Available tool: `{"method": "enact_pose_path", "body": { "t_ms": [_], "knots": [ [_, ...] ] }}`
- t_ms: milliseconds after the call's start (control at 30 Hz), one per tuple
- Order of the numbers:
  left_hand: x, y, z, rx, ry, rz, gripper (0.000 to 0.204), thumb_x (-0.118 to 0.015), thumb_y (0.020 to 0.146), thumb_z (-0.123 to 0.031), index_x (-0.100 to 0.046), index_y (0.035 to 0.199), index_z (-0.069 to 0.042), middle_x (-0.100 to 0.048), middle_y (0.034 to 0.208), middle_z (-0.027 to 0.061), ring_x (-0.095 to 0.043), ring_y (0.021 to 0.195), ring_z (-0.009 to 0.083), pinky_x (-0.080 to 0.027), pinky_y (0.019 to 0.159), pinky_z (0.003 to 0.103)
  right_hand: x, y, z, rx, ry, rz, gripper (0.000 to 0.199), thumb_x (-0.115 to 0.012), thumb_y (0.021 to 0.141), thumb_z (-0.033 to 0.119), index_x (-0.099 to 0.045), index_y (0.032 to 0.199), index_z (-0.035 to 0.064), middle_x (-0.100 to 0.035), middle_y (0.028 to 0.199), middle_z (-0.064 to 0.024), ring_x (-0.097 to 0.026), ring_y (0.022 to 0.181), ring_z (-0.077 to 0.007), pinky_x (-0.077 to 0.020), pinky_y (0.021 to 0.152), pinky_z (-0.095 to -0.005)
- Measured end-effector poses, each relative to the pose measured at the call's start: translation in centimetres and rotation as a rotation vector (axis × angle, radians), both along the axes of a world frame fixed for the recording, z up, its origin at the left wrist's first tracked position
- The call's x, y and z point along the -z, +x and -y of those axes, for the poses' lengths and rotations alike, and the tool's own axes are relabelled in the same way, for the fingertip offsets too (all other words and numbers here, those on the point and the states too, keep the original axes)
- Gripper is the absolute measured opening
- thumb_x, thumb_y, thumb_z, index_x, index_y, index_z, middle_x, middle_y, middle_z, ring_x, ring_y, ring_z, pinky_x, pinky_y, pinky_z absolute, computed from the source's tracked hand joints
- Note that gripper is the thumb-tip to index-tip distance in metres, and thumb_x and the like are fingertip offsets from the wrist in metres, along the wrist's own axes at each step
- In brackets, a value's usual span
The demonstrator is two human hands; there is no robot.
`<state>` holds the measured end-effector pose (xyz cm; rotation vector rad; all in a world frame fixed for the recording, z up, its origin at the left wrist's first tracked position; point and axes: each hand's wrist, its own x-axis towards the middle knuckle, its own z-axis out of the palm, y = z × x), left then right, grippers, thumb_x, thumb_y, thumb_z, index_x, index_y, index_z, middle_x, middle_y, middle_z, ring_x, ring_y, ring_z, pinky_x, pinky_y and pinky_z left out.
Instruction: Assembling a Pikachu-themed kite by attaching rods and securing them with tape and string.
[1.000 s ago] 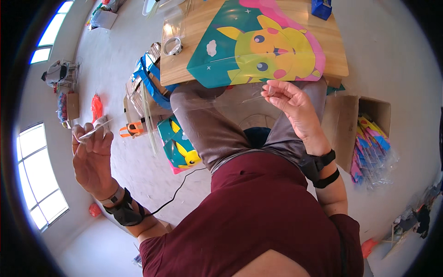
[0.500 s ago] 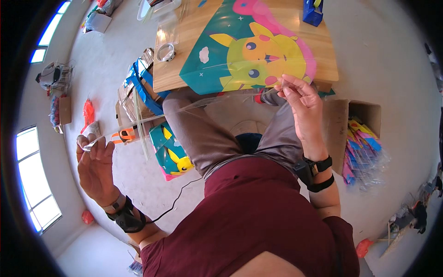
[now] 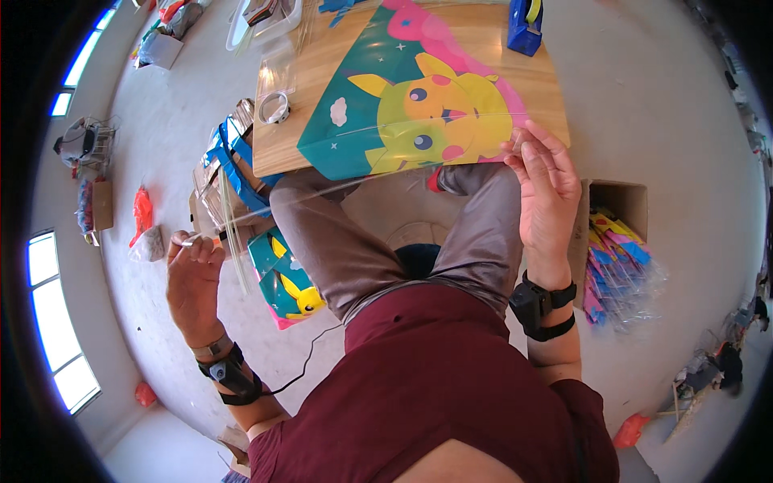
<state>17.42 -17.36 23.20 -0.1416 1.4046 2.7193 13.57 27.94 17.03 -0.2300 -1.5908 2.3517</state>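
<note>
Closest to me is the maroon shirt [image 3: 451, 386] and grey-brown trousers [image 3: 378, 233], seated, knees running up under the worktop [image 3: 290, 137]. My left hand [image 3: 193, 278] is out to the side over the floor, fingers curled in and pinched on the end of a thin clear rod [image 3: 338, 187] that arcs across my lap toward the other hand. There's a black band with a cable on that wrist. My right hand [image 3: 547, 189] is up at the worktop's near edge, fingers mostly straight and close together, fingertips pressed at the right corner of the kite [image 3: 411, 105]. I can't tell if it actually has the rod's other end pinched, too thin to see there.

The kite itself lies flat on the wooden worktop, teal with a yellow cartoon critter and a pink band, near point hanging a bit over the edge above my knees.

Down by my left knee on the floor is another folded kite [image 3: 286, 278] in the same colours. To my right, a cardboard box [image 3: 620, 209] with bagged kites [image 3: 616, 262] spilling beside it.

Farther out on the worktop: a roll of clear tape [image 3: 275, 107] left of the kite, a blue tape dispenser [image 3: 525, 26] at the far right edge.
</note>
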Motion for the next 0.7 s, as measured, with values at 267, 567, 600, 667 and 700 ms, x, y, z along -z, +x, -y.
{"method": "enact_pose_path", "body": {
  "t_ms": [267,567,600,667,700],
  "knots": [
    [5.2,-1.1,1.0,0.020,-0.023,0.161,0.018,-0.059,0.097,-0.013,-0.052,0.112,-0.005,-0.056,0.094,0.0052,-0.053,0.088,0.0153,-0.046,0.082,0.031,-1.2,-0.1,0.1,0.033,0.119,0.007,0.029,-0.063,0.097,0.003,-0.061,0.126,-0.0012,-0.069,0.108,-0.0105,-0.070,0.095,-0.0201,-0.0530,0.080,-0.0288],
    [8.0,-1.5,1.4,0.056,-0.091,0.286,0.010,-0.058,0.097,-0.013,-0.058,0.102,-0.005,-0.059,0.087,0.0057,-0.057,0.085,0.0157,-0.049,0.082,0.032,-2.0,-0.1,0.1,0.011,0.031,0.025,0.035,-0.064,0.096,0.003,-0.059,0.131,-0.0002,-0.068,0.107,-0.0083,-0.070,0.100,-0.0213,-0.0539,0.087,-0.0303],
    [8.3,-1.6,1.4,0.064,-0.080,0.295,0.010,-0.058,0.097,-0.013,-0.058,0.101,-0.005,-0.059,0.087,0.0058,-0.057,0.085,0.0159,-0.049,0.083,0.033,-2.0,-0.1,0.1,-0.009,-0.030,0.028,0.037,-0.064,0.096,0.004,-0.058,0.133,0.0008,-0.068,0.108,-0.0072,-0.069,0.103,-0.0218,-0.0536,0.091,-0.0321],
    [8.6,-1.6,1.4,0.078,-0.045,0.299,0.010,-0.057,0.097,-0.013,-0.056,0.102,-0.004,-0.057,0.086,0.0041,-0.054,0.084,0.0153,-0.047,0.081,0.032,-2.0,0.0,-0.3,-0.060,-0.102,0.019,0.040,-0.064,0.097,0.005,-0.056,0.136,0.0024,-0.067,0.110,-0.0055,-0.067,0.108,-0.0226,-0.0517,0.095,-0.0357],
    [8.8,-1.6,1.4,0.095,-0.008,0.304,0.011,-0.056,0.098,-0.014,-0.055,0.103,-0.004,-0.055,0.085,0.0023,-0.051,0.083,0.0146,-0.045,0.079,0.032,-2.0,0.0,-0.4,-0.108,-0.180,0.006,0.042,-0.063,0.097,0.006,-0.055,0.139,0.0040,-0.066,0.112,-0.0039,-0.064,0.114,-0.0233,-0.0497,0.100,-0.0392]
  ]
}}
